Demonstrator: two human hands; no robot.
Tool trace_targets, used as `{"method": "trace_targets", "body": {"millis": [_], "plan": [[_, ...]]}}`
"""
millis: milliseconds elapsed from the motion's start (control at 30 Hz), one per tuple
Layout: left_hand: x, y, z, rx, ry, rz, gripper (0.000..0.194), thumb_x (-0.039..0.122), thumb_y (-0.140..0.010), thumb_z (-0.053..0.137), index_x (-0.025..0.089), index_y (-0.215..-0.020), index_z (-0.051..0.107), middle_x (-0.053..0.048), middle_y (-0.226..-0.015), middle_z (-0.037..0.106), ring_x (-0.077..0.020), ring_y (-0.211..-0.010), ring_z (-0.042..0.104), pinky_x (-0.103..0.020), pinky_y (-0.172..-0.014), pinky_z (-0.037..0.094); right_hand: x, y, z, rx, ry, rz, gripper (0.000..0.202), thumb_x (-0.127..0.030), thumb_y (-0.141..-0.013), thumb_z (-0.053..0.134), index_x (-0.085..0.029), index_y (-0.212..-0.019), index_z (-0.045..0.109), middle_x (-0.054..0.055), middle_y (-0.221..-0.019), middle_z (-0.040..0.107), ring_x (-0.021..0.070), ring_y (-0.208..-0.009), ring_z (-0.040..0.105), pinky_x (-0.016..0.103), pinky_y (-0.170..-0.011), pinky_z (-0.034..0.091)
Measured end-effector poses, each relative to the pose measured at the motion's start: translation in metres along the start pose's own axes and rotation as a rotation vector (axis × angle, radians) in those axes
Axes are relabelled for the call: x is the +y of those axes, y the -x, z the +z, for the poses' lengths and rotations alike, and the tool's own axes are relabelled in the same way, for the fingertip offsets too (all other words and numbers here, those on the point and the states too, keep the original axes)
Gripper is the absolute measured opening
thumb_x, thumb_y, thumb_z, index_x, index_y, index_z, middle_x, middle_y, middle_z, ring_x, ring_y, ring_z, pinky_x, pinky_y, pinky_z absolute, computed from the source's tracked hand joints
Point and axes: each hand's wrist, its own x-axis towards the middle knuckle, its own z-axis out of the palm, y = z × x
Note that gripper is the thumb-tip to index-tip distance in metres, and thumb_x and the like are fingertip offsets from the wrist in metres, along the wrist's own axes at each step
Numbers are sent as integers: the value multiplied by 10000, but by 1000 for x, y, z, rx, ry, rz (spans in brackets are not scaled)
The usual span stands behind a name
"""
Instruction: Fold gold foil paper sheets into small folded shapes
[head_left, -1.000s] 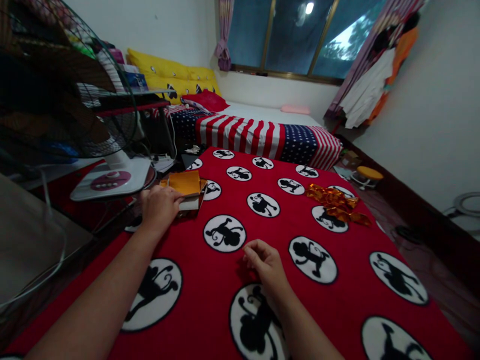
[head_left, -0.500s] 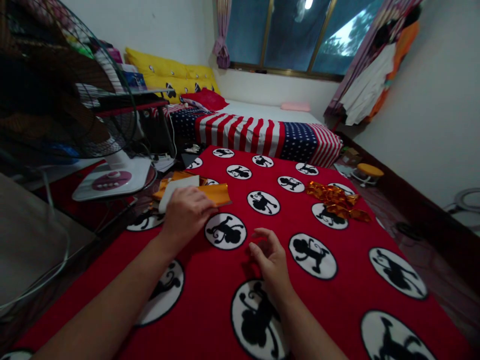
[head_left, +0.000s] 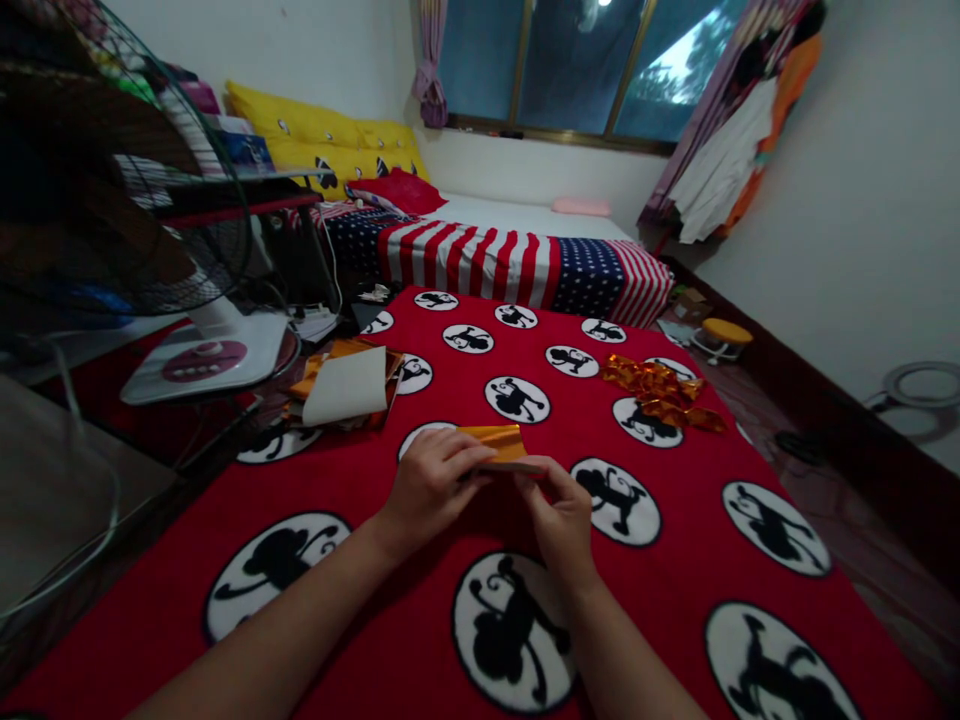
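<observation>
My left hand [head_left: 435, 482] now grips the gold foil paper [head_left: 496, 441] away from the paper stack [head_left: 349, 386]; my right hand [head_left: 561, 512], empty before, pinches it too.

The gold sheet [head_left: 496, 440] you hold looks like glossy foil paper (the white sheet [head_left: 349, 385], matt paper); the blanket [head_left: 660, 600], matt cloth.
</observation>
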Motion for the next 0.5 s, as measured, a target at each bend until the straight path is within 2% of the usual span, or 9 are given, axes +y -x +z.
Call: {"method": "trace_targets", "body": {"millis": [67,133,233,400,500], "plan": [[2,-2,-2,44,190,-144,250,272,-784,695,234,-1031,698,-65,-994,727,-214,-939,647,-352,-872,472,-8,1,0,73,-68,69,109,-303,-837,652,-197,-813,645,-15,-682,622,128,-610,583,238,-581,483],[7,-4,-5,50,388,-312,251,275,-758,712,209,-1000,702,-61,-939,738,-205,-858,671,-315,-796,512,-18,0,0,127,-151,138,167,-339,-817,675,-189,-783,611,-64,-539,521,75,-413,446,188,-400,363],[12,-6,-6,25,688,-532,299,321,-735,719,168,-990,684,-71,-901,740,-203,-787,683,-287,-702,535,-31,-5,0,114,-219,217,241,-406,-807,681,-182,-791,591,-102,-446,406,38,-315,302,163,-309,210],[4,-8,3,162,967,-786,449,388,-640,786,125,-969,629,-104,-932,728,-202,-773,683,-265,-654,529,-33,-14,-4,9,-264,366,426,-495,-836,611,-167,-1106,598,-64,-544,535,33,-303,314,157,-287,199],[-5,-7,11,221,1149,-952,636,391,-579,825,125,-1088,552,-113,-933,725,-193,-720,685,-277,-626,533,-20,-15,-6,-40,-289,366,499,-416,-861,583,-206,-1307,508,-25,-695,628,37,-358,366,151,-324,289]]}}
